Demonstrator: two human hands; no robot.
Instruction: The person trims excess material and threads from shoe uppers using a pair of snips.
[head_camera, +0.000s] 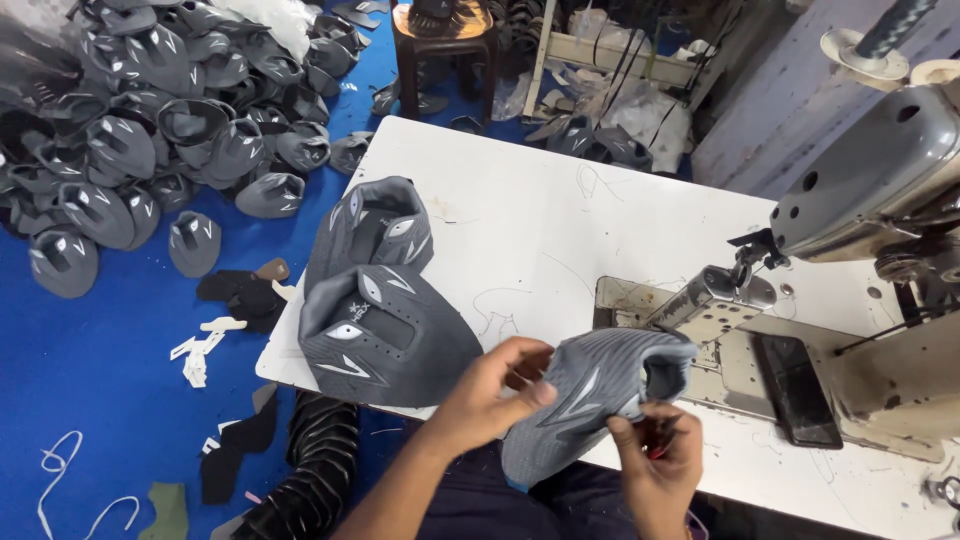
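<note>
Shoe upper (585, 400), grey knit with pale stripes, is held in the air at the near edge of the white table (540, 215), between both hands and just in front of the sewing machine (880, 180). The left hand (490, 395) grips its left side, thumb over the top and fingers curled under, pinching the fabric. The right hand (655, 465) holds the lower right edge, its fingertips closed on the material; something small and red shows against the palm, but I cannot tell what it is.

It looks light and soft, a limp shell that folds where it is not supported, so the stitched rim and the firmer striped panels look like the best places to grip; the cloth seems neither slippery nor fragile. Its long axis runs from near left up to far right, with the open collar end pointing toward the machine's post bed (715, 300) and the narrower end drooping toward the person's lap.

Two more grey uppers (375, 300) lie stacked on the left part of the table, well apart from the hands. Far left, on the blue floor (100, 370), sits a big pile of grey uppers (150, 130), with pale and dark scraps (215, 335) nearer.
</note>
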